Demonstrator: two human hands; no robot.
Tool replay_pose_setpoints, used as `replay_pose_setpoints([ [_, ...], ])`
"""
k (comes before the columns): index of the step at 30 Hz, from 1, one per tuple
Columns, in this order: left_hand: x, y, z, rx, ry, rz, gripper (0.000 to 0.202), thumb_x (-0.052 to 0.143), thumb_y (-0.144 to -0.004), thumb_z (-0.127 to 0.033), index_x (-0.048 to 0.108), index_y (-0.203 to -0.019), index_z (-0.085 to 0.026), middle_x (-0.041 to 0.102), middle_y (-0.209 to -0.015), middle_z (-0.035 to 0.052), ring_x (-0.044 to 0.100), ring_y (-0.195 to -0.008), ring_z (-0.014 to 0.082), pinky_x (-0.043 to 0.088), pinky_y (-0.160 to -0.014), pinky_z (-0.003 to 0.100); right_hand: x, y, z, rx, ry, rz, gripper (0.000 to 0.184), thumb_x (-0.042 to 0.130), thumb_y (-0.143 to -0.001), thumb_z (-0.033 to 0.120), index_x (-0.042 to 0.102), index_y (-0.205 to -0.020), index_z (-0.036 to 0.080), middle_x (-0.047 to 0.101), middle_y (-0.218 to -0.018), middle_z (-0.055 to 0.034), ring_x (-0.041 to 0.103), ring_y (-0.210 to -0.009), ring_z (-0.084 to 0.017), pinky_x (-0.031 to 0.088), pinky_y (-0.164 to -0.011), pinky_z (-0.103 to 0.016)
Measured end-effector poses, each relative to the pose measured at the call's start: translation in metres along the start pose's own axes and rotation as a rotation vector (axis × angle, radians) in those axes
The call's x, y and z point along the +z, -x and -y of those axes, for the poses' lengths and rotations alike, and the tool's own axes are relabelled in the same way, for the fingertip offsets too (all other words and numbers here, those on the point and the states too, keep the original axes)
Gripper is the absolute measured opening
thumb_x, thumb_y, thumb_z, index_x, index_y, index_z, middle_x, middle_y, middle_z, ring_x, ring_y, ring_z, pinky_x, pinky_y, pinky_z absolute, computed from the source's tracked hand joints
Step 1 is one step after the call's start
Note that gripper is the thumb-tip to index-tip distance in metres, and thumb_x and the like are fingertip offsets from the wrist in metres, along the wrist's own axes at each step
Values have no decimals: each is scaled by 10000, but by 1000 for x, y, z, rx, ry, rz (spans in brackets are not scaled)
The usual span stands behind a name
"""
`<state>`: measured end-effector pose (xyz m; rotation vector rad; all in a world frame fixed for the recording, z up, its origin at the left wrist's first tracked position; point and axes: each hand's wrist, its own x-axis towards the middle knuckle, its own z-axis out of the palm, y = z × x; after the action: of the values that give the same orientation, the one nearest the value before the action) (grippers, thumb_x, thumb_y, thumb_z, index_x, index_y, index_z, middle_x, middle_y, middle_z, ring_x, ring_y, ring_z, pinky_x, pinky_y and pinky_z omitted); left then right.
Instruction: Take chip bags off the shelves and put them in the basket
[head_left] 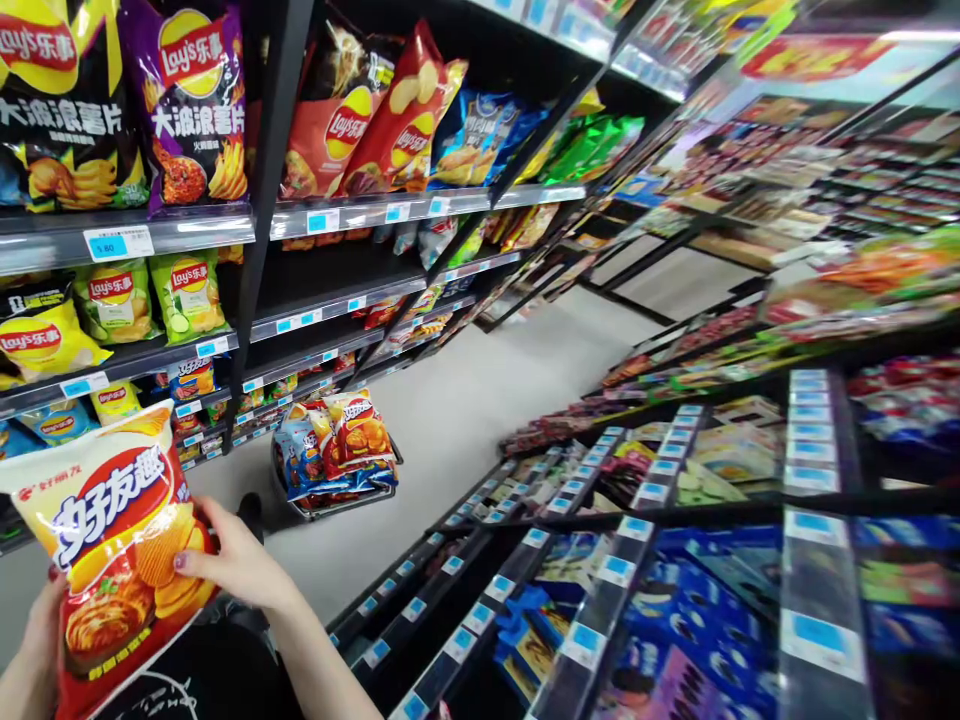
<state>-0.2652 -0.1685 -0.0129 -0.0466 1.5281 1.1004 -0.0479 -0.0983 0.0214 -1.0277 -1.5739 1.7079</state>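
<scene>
A red, white and yellow bag of potato chips [124, 560] is held up in front of my body at the lower left, its printed front towards me. My right hand [236, 560] grips its right edge, with the thumb on the front and the other fingers behind. On the bag's left side, my left hand [37, 630] is closed around the edge, mostly hidden behind it. Beyond the bag, a shopping basket [337, 505] on the floor is filled with several chip bags [358, 430], red, yellow and blue.
Shelves [382, 210] of chip bags with price tags run along the left, including a purple bag [191, 110]. Across the grey aisle floor [457, 400], another tilted-looking shelf [622, 570] holds packaged snacks. The right side is blurred.
</scene>
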Motion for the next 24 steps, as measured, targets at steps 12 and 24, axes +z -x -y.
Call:
replay_pose_setpoints([
  [12, 33, -2, 0, 179, 34, 294, 1059, 814, -434, -452, 334, -1343, -196, 656, -1135, 114, 619, -1000, 320, 547, -791, 362, -1, -7, -37, 111, -429, -49, 627, 773, -602, 313, 454, -1129, 198, 609, -1185, -80, 578, -1075, -263, 453, -932, -429],
  [24, 49, 23, -6, 185, -94, 409, 714, 776, -572, -283, 446, -1188, -133, 706, -993, 150, 659, -901, 337, 520, -818, 457, -3, 2, -28, 174, -379, -18, 523, 698, -679, 370, 472, -1122, 210, 611, -1179, -91, 574, -1080, -279, 454, -920, -447],
])
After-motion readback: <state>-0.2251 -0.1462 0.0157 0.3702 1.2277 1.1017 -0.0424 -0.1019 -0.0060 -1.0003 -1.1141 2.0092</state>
